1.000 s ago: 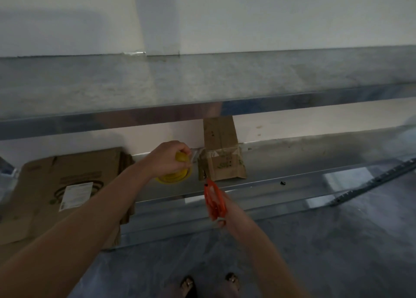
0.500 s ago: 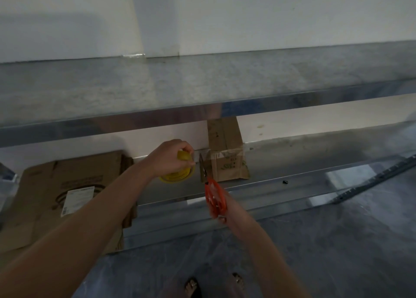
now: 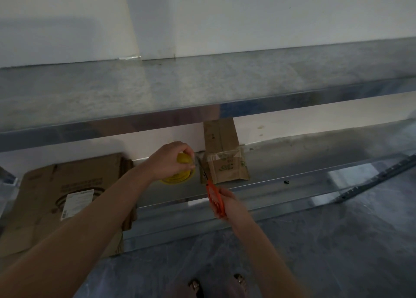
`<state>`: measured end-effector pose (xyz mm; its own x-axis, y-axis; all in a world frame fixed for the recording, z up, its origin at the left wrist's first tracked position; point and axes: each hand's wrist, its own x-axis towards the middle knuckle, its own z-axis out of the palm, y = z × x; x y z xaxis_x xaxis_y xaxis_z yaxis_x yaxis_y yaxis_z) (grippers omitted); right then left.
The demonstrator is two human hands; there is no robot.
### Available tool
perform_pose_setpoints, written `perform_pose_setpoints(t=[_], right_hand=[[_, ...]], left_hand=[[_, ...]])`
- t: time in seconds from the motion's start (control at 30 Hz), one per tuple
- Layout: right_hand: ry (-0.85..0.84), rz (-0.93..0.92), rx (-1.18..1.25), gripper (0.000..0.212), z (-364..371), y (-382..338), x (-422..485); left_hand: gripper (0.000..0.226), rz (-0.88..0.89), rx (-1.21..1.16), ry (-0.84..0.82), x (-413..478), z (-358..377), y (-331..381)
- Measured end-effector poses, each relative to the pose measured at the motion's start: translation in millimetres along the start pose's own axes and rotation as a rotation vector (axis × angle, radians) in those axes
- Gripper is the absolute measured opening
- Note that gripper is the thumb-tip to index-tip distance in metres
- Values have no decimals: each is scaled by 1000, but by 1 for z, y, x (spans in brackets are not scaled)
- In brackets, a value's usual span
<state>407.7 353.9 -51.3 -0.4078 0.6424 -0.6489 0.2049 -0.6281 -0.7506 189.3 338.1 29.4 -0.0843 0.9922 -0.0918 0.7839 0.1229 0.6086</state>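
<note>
My left hand (image 3: 170,160) grips a yellow tape roll (image 3: 179,174) held over the lower metal shelf (image 3: 292,169). A strip of clear tape (image 3: 199,154) runs from the roll to a small cardboard box (image 3: 227,165) standing on that shelf. My right hand (image 3: 229,204) holds orange-handled scissors (image 3: 213,196), whose blades point up at the tape between the roll and the box. Most of the roll is hidden by my left hand.
A flattened cardboard box (image 3: 65,194) with a white label leans at the left end of the lower shelf. An upper metal shelf (image 3: 202,90) runs across above. A slotted metal rail (image 3: 378,178) lies at the right. Grey floor and my sandalled feet (image 3: 216,284) are below.
The view has shifted slightly upward. The scissor blades have risen a little closer to the tape strip; my left hand keeps its hold on the roll.
</note>
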Motion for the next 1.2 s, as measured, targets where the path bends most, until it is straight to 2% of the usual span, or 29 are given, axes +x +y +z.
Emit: perform_pose_setpoints(t=[0.2,0.3,0.37,0.47,0.53,0.6,0.73,0.8,1.0,1.2], right_hand=[[93,-72,-311,12,-10,3,3],[107,-132,-604,44,-17,5,5],[119,-153,-774,53,-21,10,6],[122,-174,-859,62,-32,19,1],[213,-203,-918,58,-47,24,-5],[375,-257,-977,51,-71,27,-10],[676,-312,-952,46,-124,26,-9],[760,-293,-934,48,-146,18,5],[712,-185,-1016,55,-176,-9,73],[604,-349,-1036,52,-192,-25,118]], left_hand=[[30,0,36,1,2,2,0],[29,-19,42,-10,3,4,-1],[29,-17,53,-13,5,7,-2],[28,-12,56,-7,7,10,-2],[26,-16,53,-11,8,12,-3],[26,-30,39,-18,9,13,-3],[26,-70,33,1,8,16,-2],[26,-95,29,16,6,17,0],[29,-201,21,62,-1,17,13],[30,-292,15,95,-7,21,17]])
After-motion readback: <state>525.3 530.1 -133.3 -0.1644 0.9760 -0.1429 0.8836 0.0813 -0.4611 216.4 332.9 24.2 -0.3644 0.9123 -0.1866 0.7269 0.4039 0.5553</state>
